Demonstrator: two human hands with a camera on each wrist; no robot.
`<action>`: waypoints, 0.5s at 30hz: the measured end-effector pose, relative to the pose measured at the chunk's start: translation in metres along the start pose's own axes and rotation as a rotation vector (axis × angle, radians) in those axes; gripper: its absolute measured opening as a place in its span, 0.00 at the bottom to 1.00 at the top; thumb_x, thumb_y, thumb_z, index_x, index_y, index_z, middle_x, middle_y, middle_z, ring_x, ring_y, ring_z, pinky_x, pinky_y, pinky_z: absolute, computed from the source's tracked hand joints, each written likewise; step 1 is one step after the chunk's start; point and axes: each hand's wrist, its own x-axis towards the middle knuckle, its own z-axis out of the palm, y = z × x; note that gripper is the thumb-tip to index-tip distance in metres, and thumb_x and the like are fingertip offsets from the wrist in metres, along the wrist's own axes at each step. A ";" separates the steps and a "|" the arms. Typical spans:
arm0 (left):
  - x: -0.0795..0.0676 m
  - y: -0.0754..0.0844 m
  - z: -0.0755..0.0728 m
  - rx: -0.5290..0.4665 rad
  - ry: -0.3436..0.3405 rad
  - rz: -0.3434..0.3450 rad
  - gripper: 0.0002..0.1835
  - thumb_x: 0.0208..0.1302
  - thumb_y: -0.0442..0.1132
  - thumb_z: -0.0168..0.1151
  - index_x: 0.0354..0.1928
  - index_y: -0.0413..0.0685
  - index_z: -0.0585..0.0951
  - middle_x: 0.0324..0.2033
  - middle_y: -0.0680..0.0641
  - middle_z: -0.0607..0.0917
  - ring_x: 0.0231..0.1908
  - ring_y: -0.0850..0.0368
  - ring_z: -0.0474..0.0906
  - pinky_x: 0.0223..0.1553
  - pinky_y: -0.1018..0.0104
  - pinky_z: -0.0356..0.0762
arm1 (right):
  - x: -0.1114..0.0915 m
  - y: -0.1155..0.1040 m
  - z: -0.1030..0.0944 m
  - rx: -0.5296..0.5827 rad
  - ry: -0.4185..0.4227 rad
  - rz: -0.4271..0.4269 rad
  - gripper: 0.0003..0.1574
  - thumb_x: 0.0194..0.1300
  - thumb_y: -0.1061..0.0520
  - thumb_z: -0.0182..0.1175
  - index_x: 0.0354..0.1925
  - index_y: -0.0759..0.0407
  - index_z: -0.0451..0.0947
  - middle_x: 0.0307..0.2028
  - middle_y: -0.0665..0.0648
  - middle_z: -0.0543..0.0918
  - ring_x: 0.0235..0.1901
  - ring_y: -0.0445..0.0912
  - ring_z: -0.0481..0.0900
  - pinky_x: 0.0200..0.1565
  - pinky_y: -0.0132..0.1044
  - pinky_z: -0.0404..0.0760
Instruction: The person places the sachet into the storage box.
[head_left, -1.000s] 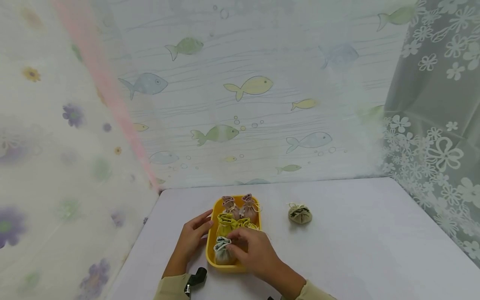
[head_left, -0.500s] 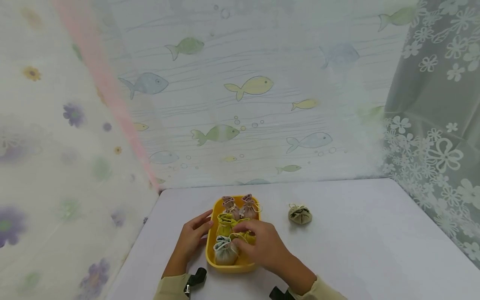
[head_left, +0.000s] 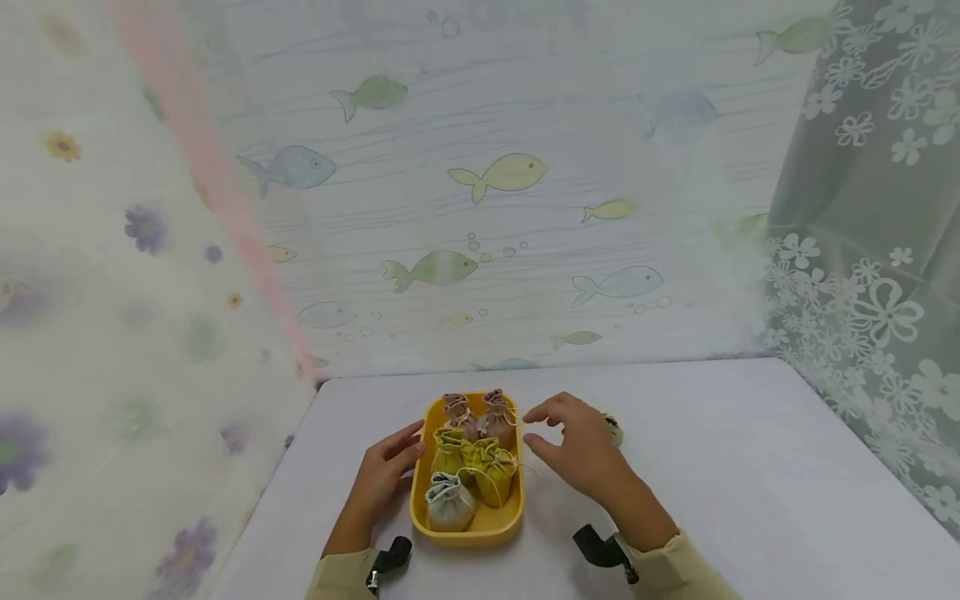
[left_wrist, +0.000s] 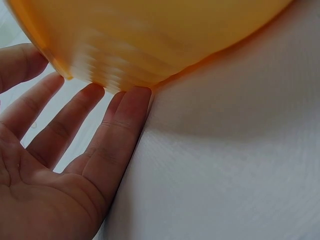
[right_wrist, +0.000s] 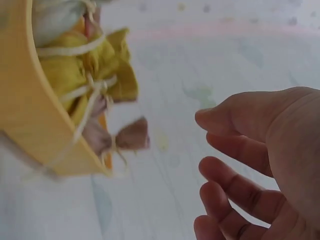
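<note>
A yellow plastic tray [head_left: 498, 527] holds small drawstring pouches: two brownish-mauve ones at the far end, with a mauve pouch [head_left: 497, 423] on the right, two mustard ones in the middle, with a mustard pouch [head_left: 492, 475] on the right, and a pale grey-green pouch [head_left: 450, 504] at the near left. My left hand [head_left: 386, 471] touches the tray's left side with extended fingers; in the left wrist view the fingertips [left_wrist: 135, 100] meet its wall. My right hand [head_left: 581, 446] hovers right of the tray, fingers apart, holding nothing. Behind it, an olive-beige pouch [head_left: 613, 429] is mostly hidden.
A white-covered table [head_left: 712, 467] lies under everything. A fish-patterned curtain [head_left: 510, 250] rises at its back edge, with flowered sheets to the left and right. Dark wrist-camera mounts [head_left: 596, 546] stick out beside both sleeves.
My right hand has left the pale grey-green pouch and moved right, out of the tray, to in front of the olive-beige pouch. The left hand stays at the tray's side.
</note>
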 end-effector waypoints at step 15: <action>0.001 0.000 -0.001 -0.010 -0.002 -0.005 0.30 0.65 0.55 0.71 0.69 0.66 0.79 0.65 0.43 0.81 0.58 0.50 0.84 0.54 0.55 0.87 | 0.010 0.057 -0.034 0.050 -0.004 0.133 0.20 0.60 0.44 0.76 0.50 0.42 0.85 0.53 0.46 0.83 0.52 0.50 0.81 0.52 0.48 0.83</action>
